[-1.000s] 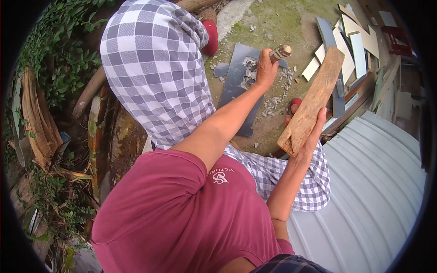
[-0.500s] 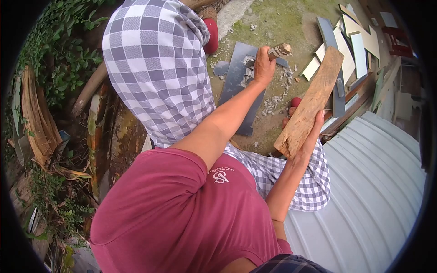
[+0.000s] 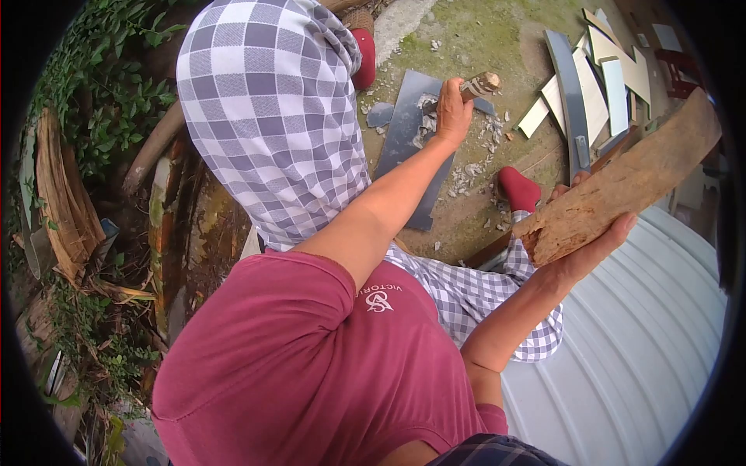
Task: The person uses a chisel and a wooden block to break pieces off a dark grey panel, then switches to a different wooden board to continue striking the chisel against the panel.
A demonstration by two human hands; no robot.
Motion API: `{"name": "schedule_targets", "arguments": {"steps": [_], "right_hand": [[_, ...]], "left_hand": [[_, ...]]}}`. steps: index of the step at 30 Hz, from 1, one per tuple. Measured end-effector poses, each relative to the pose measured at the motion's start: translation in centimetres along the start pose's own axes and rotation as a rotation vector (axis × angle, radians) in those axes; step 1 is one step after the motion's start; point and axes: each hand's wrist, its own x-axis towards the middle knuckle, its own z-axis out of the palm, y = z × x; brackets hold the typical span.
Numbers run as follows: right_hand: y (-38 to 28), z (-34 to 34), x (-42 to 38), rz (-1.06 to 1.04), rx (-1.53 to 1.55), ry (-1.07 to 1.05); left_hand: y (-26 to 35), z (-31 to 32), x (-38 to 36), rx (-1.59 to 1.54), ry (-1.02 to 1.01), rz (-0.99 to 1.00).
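Note:
My left hand [image 3: 454, 113] is closed round a wooden handle [image 3: 482, 85] whose end sticks out past the fist. It sits low over a dark flat board [image 3: 408, 147] on the ground, and what lies beneath the fist is hard to make out. Grey broken bits [image 3: 466, 172] are scattered on and beside the board. On the right, my right hand [image 3: 598, 245] grips a long rough wooden plank [image 3: 622, 179] near its lower part, fingers on the far side and thumb on the near side. The plank slants up to the right, its near end ragged.
Cut boards and strips [image 3: 606, 85] lie in a pile at the upper right. Ribbed light metal sheeting [image 3: 622, 349] covers the lower right. Split logs [image 3: 66, 202] and green plants [image 3: 116, 78] stand at the left. Red-covered feet [image 3: 518, 189] rest on the ground.
My right hand has moved right with the plank, which now tilts further over to the right. One red-covered foot shows more fully. My left hand has barely moved.

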Motion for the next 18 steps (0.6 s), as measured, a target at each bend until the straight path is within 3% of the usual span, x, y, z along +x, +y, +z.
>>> {"name": "schedule_targets", "arguments": {"steps": [3, 5, 7, 8, 10, 11, 13, 18], "right_hand": [[2.4, -0.9, 0.9, 0.084, 0.014, -0.154], [6.6, -0.3, 1.3, 0.305, -0.073, -0.007], [11.6, -2.4, 1.1, 0.277, -0.673, -0.465], [10.8, -1.8, 1.7, 0.258, -0.672, -0.468], [8.3, -1.3, 0.5, 0.46, -0.356, -0.376], [7.4, -1.4, 0.1, 0.47, -0.355, -0.364], [5.8, -1.1, 0.8, 0.294, -0.23, -0.295], [5.1, -2.3, 1.1, 0.348, -0.038, -0.152]], "left_hand": [[0.0, 0.1, 0.0, 0.004, -0.014, -0.014], [0.3, 0.1, -0.1, -0.005, 0.004, -0.014], [0.1, -0.1, -0.6, -0.008, -0.004, -0.03], [0.0, 0.3, 0.1, -0.008, 0.017, -0.047], [-0.2, -0.1, 0.2, 0.004, 0.034, -0.037], [-0.3, 0.1, -0.2, -0.001, 0.042, -0.013], [-0.2, 0.3, -0.3, -0.017, 0.032, 0.014], [0.3, 0.0, -0.5, -0.012, -0.063, -0.001]]}}
